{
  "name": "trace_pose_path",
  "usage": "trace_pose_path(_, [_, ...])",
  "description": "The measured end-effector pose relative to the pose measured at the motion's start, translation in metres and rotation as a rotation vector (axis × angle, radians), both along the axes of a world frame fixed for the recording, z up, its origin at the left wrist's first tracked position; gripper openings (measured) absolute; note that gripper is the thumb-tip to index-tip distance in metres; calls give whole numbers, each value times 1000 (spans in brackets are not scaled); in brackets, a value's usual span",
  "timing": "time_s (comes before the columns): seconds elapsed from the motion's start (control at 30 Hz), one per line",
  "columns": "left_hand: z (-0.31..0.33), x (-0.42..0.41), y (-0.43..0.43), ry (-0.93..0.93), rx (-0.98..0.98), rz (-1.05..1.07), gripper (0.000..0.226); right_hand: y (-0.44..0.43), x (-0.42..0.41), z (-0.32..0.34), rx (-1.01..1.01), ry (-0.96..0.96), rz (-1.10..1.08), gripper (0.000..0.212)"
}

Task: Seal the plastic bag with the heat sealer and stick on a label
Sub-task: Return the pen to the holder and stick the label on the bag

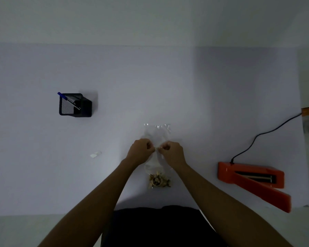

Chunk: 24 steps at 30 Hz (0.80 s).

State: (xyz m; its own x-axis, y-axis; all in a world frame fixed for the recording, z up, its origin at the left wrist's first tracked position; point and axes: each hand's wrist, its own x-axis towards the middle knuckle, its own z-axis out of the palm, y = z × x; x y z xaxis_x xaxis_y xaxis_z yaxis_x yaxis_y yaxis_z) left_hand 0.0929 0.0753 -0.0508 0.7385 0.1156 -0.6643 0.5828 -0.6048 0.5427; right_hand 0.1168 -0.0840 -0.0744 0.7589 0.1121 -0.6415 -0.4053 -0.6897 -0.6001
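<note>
The table [150, 77] is plain pale grey with a light violet tone. Between the left hand [141, 151] and the right hand [172, 152] the plastic bag [157, 133] is clear; its contents [159, 180], on the near side of the hands, are beige and yellowish. Right of the right hand, the heat sealer [225, 172] is bright orange with a dark slot, and its cable [255, 137] is black. Far left of the left hand, the pen holder [68, 108] is black with a mesh pattern and the pen [61, 95] in it is blue. The small scrap [95, 154] nearer the left hand is white.
</note>
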Motion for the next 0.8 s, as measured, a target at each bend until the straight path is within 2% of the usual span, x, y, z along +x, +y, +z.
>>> trace_pose_path(0.57, [-8, -2, -14, -28, 146, -48, 18, 8, 1, 6, -181, 22, 48, 18])
trace_pose_path(0.7, [-10, -5, -17, -52, 174, -14, 21, 9, 4, 6, -191, 40, 54, 28])
trace_pose_path(0.8, [-12, -6, -13, -40, 204, 32, 32, 4, 3, 4, -195, 26, 38, 34])
